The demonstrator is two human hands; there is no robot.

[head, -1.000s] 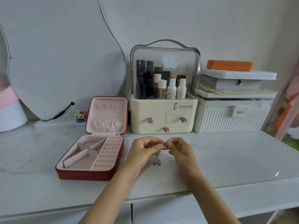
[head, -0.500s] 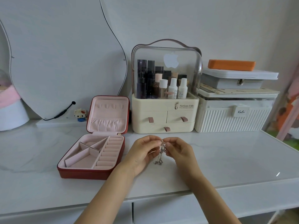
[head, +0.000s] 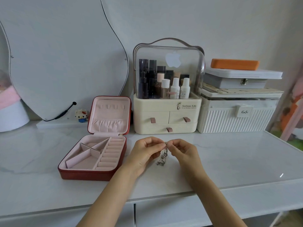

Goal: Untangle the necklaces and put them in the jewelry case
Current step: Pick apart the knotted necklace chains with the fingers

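Just right of the frame's centre, the left hand (head: 144, 153) and right hand (head: 183, 151) meet fingertip to fingertip, both pinching the top of a tangled clump of thin silver necklaces (head: 163, 155) that dangles to the white marble surface (head: 229, 158). The untangling looks barely begun, though individual strands are too fine to tell apart. Next comes teasing one chain free, then carrying it to the open red jewelry case with pink lining (head: 91, 154), lower left of the hands.

A glossy marbled tabletop (head: 229, 161) is seen beneath thin metal necklaces (head: 163, 157); beside them, the jewelry case (head: 85, 174) is covered in matt red leatherette and lined with pink velvety cloth.
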